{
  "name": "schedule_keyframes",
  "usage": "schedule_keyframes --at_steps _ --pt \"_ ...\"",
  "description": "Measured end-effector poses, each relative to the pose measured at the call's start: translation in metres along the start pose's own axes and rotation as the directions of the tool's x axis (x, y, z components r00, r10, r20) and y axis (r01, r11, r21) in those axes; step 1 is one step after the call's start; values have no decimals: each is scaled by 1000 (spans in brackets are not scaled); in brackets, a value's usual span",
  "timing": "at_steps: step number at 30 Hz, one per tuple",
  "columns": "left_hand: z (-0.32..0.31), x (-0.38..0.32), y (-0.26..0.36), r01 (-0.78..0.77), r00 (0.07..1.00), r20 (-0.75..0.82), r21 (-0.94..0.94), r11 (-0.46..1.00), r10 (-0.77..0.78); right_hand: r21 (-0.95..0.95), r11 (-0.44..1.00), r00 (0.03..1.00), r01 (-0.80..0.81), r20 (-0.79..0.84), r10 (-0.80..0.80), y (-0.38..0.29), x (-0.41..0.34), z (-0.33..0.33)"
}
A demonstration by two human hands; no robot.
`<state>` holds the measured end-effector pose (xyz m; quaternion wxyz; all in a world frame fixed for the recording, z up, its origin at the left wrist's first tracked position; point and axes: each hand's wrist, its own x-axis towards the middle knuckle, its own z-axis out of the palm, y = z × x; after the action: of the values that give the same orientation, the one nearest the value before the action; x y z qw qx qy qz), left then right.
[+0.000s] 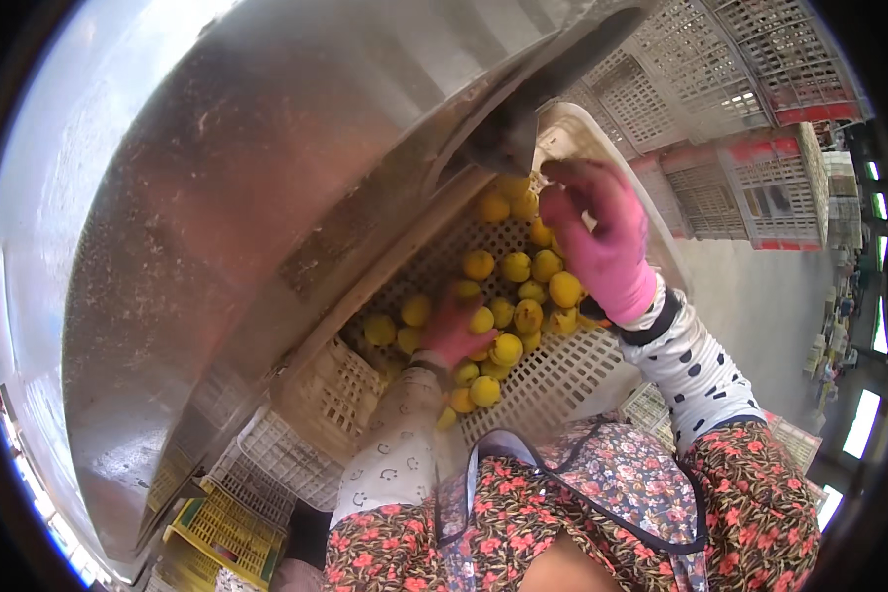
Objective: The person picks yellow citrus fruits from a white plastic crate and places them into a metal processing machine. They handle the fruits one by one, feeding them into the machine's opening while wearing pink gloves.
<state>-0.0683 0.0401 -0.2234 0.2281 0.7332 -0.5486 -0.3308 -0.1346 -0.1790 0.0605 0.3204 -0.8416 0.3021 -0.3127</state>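
Note:
Yellow round fruits [527,316], some with brown marks, lie in a perforated plastic crate [562,370] below me. My left hand [455,322], in a pink glove, reaches down among the fruits at the crate's middle left; its fingers are blurred, and whether it grips a fruit is unclear. Above the right side of the crate is my right hand [599,222], also in a pink glove, its thumb and fingers curled towards each other near the metal chute's lip. I cannot tell whether anything is between them. A metal chute [499,140] ends over the crate's far end.
A large sheet-metal surface [229,185] rises at the left, overhanging the crate's edge. Plastic crates [740,181] with red edges are stacked at the upper right. White crates [288,459] and a yellow crate [226,540] stand at the lower left. Concrete floor [755,311] shows at the right.

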Motion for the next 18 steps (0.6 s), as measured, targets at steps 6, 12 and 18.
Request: schedule_keyframes --at_steps 6,12,18 --pt "-63 34 49 -155 961 255 159 975 111 -433 857 573 278 791 214 119 -73 89" --pt "-37 23 24 132 940 327 -75 988 -101 -458 889 361 -24 825 435 139 -58 131" --pt "-82 17 72 352 884 404 -907 -231 -238 189 850 748 -491 592 301 84 -48 9"
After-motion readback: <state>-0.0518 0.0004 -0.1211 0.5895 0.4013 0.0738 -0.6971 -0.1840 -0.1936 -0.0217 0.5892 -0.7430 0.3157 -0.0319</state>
